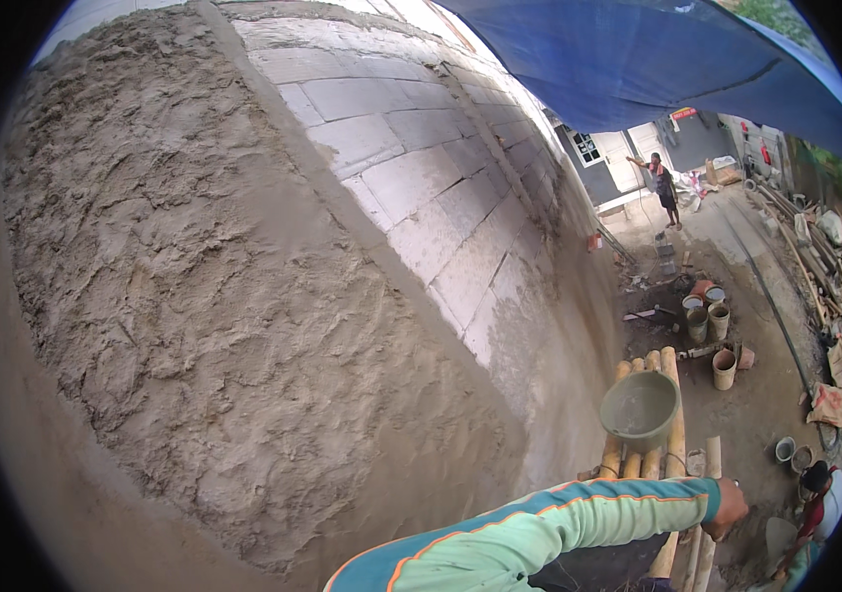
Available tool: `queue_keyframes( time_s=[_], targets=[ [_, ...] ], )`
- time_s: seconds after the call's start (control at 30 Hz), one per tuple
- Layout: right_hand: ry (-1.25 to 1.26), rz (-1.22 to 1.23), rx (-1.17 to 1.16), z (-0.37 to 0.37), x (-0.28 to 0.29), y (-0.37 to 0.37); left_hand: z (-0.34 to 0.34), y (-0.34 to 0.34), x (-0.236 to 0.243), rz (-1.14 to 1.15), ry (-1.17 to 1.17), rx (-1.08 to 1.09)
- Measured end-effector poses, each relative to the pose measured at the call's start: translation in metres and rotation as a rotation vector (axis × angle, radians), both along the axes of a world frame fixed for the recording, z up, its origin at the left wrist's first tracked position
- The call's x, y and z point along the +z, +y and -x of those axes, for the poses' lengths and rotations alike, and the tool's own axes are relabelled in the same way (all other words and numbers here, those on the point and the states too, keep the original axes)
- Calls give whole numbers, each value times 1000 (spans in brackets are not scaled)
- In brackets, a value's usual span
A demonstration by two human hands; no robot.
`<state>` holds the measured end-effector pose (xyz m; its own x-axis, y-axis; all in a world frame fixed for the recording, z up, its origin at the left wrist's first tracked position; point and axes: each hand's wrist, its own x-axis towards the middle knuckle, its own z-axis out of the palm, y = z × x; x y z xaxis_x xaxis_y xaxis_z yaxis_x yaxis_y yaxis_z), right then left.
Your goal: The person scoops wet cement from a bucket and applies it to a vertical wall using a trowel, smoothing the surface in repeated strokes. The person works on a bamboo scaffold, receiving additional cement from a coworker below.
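My left hand, in a light green and teal sleeve with orange piping, reaches across to the right over the bamboo scaffold. Its fingers look curled closed; what they hold, if anything, I cannot make out. My right hand is out of view. Beyond the sleeve, a round grey-green basin sits on the bamboo poles. On my left rises a wall coated in rough wet mortar, smoother near its lower right. A smooth mortar strip separates it from bare pale blocks.
Several buckets stand on the ground below. At the lower right a person bends close to the scaffold; another person stands near the far doors. Timber and sacks line the right side. A blue tarp hangs overhead.
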<state>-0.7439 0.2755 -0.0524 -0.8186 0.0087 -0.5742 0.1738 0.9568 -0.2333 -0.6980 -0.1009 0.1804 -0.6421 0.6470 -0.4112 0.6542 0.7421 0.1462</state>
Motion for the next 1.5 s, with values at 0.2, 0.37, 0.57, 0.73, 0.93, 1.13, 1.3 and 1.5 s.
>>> queue_keyframes(
  time_s=[0.2, 0.37, 0.57, 0.73, 0.93, 1.13, 1.3, 1.5],
  targets=[
    [-60, -183, 139, 0, -29, 56, -16, 14, 21, 20, -52, -66],
    [-326, -425, 210, 10, -86, 92, 12, 31, 34, 88, -186, -69],
    [-530, -539, 225, 6, -62, 74, 52, 23, 36, 113, -243, 73],
    [-357, -424, 179, -10, 21, 68, 58, 17, 20, 219, -214, 110],
    [-304, -365, 123, -23, 48, 66, 59, 26, 15, 341, -167, 82],
    [-183, -288, 124, -25, 42, 70, 55, 32, 15, 293, -187, 67],
    [-157, -256, 126, -27, 39, 75, 57, 32, 12, 256, -166, 11],
    [-163, -272, 153, -28, 46, 75, 58, 30, 9, 225, -154, 9]
  ],
)
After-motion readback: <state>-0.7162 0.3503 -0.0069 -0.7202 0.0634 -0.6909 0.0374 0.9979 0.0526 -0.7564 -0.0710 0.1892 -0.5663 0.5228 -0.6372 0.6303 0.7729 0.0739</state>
